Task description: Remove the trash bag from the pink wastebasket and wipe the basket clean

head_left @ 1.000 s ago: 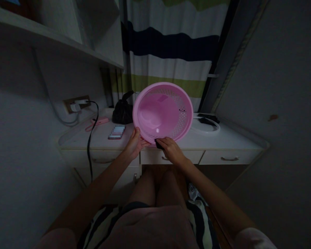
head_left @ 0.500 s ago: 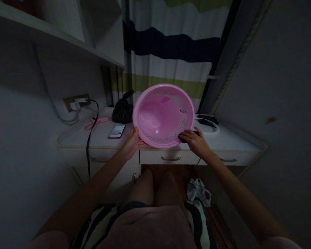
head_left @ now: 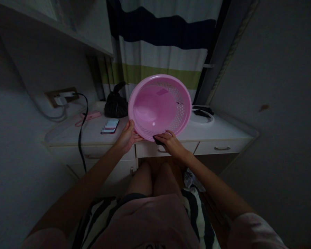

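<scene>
A round pink plastic basket [head_left: 155,110] is tilted on the white desk, its mouth facing me and rows of holes in its wall. My left hand [head_left: 128,137] grips the lower left of its rim, thumb in front and fingers beneath. With closed fingers, my right hand [head_left: 172,143] presses a black piece that looks like a cloth [head_left: 158,140] onto the bottom of the rim. Most of that piece is hidden under the fingers.
Left of the basket are a black tied plastic bag [head_left: 116,105], a phone [head_left: 110,126] and a pink strapped object [head_left: 92,115]. A black cable [head_left: 81,138] hangs from the wall socket. A white ring [head_left: 203,121] and dark items lie on the right; a plastic bag [head_left: 193,180] is on the floor.
My right hand has slid the black cloth leftward along the rim, from the lower right to the bottom. My left hand keeps its hold. The whole view has shifted slightly.
</scene>
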A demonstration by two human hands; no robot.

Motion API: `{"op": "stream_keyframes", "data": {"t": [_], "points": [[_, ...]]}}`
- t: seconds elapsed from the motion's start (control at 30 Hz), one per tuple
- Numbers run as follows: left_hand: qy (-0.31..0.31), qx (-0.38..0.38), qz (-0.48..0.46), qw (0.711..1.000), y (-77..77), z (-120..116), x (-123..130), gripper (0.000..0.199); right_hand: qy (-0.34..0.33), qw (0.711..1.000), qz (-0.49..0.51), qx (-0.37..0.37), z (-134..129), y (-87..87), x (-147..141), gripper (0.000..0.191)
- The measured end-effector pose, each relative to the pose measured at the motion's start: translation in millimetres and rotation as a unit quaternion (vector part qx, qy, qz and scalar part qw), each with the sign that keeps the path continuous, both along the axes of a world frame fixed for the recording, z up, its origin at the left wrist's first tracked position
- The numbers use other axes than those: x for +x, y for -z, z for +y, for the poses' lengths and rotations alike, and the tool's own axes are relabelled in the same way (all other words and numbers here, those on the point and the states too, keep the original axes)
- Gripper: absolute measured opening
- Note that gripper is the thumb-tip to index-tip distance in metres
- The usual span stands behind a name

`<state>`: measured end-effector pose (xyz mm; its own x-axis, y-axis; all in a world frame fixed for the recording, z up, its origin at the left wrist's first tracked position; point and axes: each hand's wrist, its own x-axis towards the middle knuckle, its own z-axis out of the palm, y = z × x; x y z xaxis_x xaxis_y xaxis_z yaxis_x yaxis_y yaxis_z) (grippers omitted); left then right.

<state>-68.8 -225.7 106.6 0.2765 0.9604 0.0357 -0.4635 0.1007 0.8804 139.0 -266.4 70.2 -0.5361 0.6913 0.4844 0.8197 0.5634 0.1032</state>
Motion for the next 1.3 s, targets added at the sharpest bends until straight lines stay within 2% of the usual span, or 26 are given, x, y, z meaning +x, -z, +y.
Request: {"op": "stream_keyframes", "data": {"t": [0.1, 0.23, 0.43, 0.53, 0.67, 0.83, 0.93, 1.03, 1.1, 1.17, 1.3], "points": [[-0.006, -0.018, -0.009, 1.0, -0.6, 2.8, -8.2, 0.052, 0.004, 1.0, -0.016, 0.012, -0.1, 0.9, 5.9, 0.053], [-0.002, -0.022, -0.001, 1.0, 1.8, 5.7, -15.9, 0.056, 0.028, 0.997, -0.05, 0.046, -0.6, 0.5, 27.6, 0.048], [-0.003, -0.021, 0.007, 1.0, 1.6, 5.3, -16.4, 0.055, 0.103, 0.987, -0.062, 0.104, -5.5, -19.4, 67.4, 0.045], [-0.014, -0.019, 0.008, 1.0, 1.2, 3.9, -14.7, 0.055, 0.129, 0.983, -0.051, 0.119, -6.2, -25.0, 74.4, 0.042], [-0.022, -0.015, 0.007, 1.0, 3.6, 1.7, -11.8, 0.055, 0.113, 0.988, -0.04, 0.097, -4.0, -9.9, 55.4, 0.041], [-0.025, -0.001, 0.036, 0.999, 8.7, 0.4, -7.3, 0.052, 0.071, 0.997, 0.01, 0.043, -1.7, 18.9, -4.2, 0.044], [-0.028, 0.002, 0.032, 0.999, 9.6, 1.2, -5.2, 0.051, 0.094, 0.992, 0.07, 0.047, 0.8, 23.8, -44.2, 0.045], [-0.031, -0.016, 0.015, 0.999, 8.6, 2.7, -5.0, 0.053, 0.107, 0.985, 0.117, 0.063, 3.9, 20.2, -72.0, 0.044], [-0.038, -0.03, 0.013, 0.999, 8.1, 3.7, -6.9, 0.057, 0.094, 0.985, 0.122, 0.075, 4.7, 17.0, -77.9, 0.045], [-0.037, -0.032, 0.012, 0.999, 8.6, 4.9, -10.1, 0.06, 0.068, 0.988, 0.105, 0.088, 4.0, 15.1, -71.6, 0.045], [-0.038, -0.011, 0.01, 0.999, 10.5, 6.5, -16.0, 0.06, 0.049, 0.991, 0.042, 0.114, -1.1, 16.0, -29.8, 0.046]]}}
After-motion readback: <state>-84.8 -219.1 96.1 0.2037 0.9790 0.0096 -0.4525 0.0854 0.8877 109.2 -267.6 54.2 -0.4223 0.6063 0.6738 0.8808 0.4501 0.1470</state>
